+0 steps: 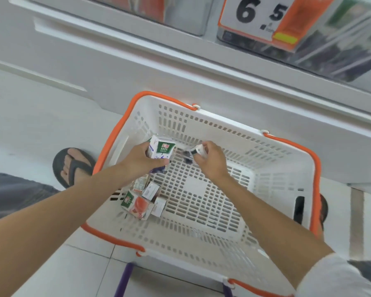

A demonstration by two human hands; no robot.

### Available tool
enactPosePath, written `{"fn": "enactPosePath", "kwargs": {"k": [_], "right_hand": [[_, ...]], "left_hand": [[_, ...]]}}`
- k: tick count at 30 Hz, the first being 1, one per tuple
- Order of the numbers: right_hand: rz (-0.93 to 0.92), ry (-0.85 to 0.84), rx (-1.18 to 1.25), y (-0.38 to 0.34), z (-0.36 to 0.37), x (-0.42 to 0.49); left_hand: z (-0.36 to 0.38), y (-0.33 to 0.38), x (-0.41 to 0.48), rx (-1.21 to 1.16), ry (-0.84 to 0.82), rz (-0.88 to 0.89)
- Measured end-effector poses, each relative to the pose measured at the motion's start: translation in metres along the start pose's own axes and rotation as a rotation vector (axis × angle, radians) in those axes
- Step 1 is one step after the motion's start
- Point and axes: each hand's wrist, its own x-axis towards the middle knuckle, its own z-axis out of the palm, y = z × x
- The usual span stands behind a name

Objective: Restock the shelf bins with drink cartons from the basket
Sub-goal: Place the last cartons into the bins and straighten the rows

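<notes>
A white basket (283, 189) with orange rims and handles stands on the floor below the shelf. My left hand (139, 161) grips a white drink carton (161, 148) with a green label, held upright over the basket's left side. My right hand (212, 161) is closed on a small blurred carton (196, 151) with dark print, just right of the first one. Several more cartons lie in the basket's near-left corner, among them a red-pictured carton (137, 207) and a small white one (151, 190).
The white shelf front (180, 67) runs across above the basket. Clear shelf bins (330, 54) sit at the top, one carrying a price tag (257, 16) reading 6.5. My sandalled foot (73, 166) stands left of the basket. A purple bar (124, 279) shows below it.
</notes>
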Motion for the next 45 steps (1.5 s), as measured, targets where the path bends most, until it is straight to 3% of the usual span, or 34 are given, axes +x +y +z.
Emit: {"fn": "enactPosePath", "kwargs": {"k": [2,9,12,18,21,24,27,29,33,35,37,39,41,45], "right_hand": [[-0.125,-0.021,-0.071,-0.004,-0.051,-0.010],[-0.244,-0.186,0.255,-0.087,-0.226,-0.074],[-0.319,-0.219,0.282,-0.119,-0.274,-0.107],[-0.367,-0.078,0.299,-0.139,-0.325,-0.149],[-0.321,-0.045,0.210,-0.136,-0.339,-0.151],[-0.235,-0.239,0.497,-0.130,-0.351,-0.147],[-0.204,-0.257,0.610,-0.126,-0.372,-0.135],[-0.236,-0.161,0.521,-0.121,-0.391,-0.127],[-0.252,0.291,0.380,-0.103,-0.435,-0.107],[-0.270,0.459,0.317,-0.094,-0.453,-0.092],[-0.256,0.496,0.194,-0.090,-0.461,-0.073],[-0.228,0.441,0.051,-0.089,-0.459,-0.054],[-0.171,0.302,-0.064,-0.087,-0.452,-0.038],[0.055,-0.235,-0.035,-0.081,-0.444,-0.018]], "left_hand": [[0.006,0.016,-0.004,0.020,-0.006,0.024],[0.050,0.111,-0.061,0.044,-0.181,0.176],[0.070,0.144,-0.092,0.053,-0.255,0.268],[0.102,0.199,-0.145,-0.022,-0.513,0.429],[0.116,0.222,-0.159,0.005,-0.416,0.487],[0.127,0.244,-0.164,0.055,-0.373,0.546],[0.138,0.266,-0.159,0.123,-0.383,0.595],[0.143,0.284,-0.150,0.236,-0.353,0.705],[0.131,0.325,-0.119,0.735,0.087,1.050],[0.118,0.333,-0.097,1.064,0.267,1.042],[0.107,0.329,-0.077,1.373,0.349,0.906],[0.101,0.320,-0.063,1.493,0.374,0.876],[0.099,0.315,-0.057,1.471,0.394,0.930],[0.097,0.314,-0.050,1.422,0.424,1.000]]}}
